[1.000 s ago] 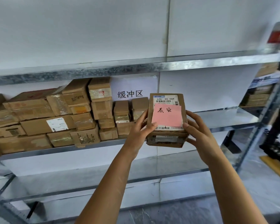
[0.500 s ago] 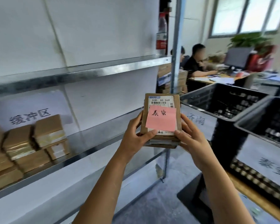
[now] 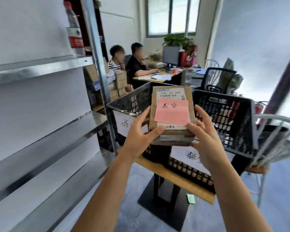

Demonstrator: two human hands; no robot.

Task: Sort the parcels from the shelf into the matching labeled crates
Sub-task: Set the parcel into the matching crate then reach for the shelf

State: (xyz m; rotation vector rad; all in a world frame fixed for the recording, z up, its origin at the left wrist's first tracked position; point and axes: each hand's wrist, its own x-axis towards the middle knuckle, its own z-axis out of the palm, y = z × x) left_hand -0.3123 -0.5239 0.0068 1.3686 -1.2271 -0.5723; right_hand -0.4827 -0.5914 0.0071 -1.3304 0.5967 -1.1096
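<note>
I hold a brown cardboard parcel (image 3: 172,131) upright in front of me, with a white shipping label and a pink note (image 3: 172,113) with handwritten characters on its face. My left hand (image 3: 139,138) grips its left edge and my right hand (image 3: 203,134) grips its right edge, thumbs on the front. Behind the parcel stand two black plastic crates on a wooden table: a left crate (image 3: 124,104) and a right crate (image 3: 224,111), each with a white paper label (image 3: 191,156) on its front wall.
The metal shelf (image 3: 40,67) runs along my left. Two people sit at a desk (image 3: 157,77) with a monitor behind the crates. A black office chair (image 3: 216,79) and a white metal chair (image 3: 278,141) stand to the right. A small green item (image 3: 190,198) lies on the floor.
My view has swung right from the parcel-filled shelf to the crates. Both hands still hold the same parcel, which now hangs in front of the two crates.
</note>
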